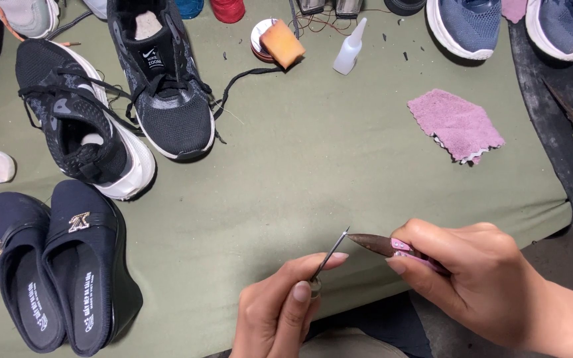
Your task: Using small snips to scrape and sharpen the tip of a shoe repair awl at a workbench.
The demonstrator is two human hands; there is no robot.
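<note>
Two hands work at the table's [339, 166] near edge. The left hand [280, 308] pinches an awl needle [329, 255]; the right hand [482, 278] grips small snips [382, 245], tips just beside the needle. No thread is visible on it yet.

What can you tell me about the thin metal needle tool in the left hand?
The needle tool is a slim, straight, grey metal shaft with a pointed tip aimed up and to the right. It tilts steeply over the green cloth. The left hand pinches its lower end between thumb and fingers; its base is hidden. The tip sits close to the dark snips in the right hand, apparently not touching.
</note>
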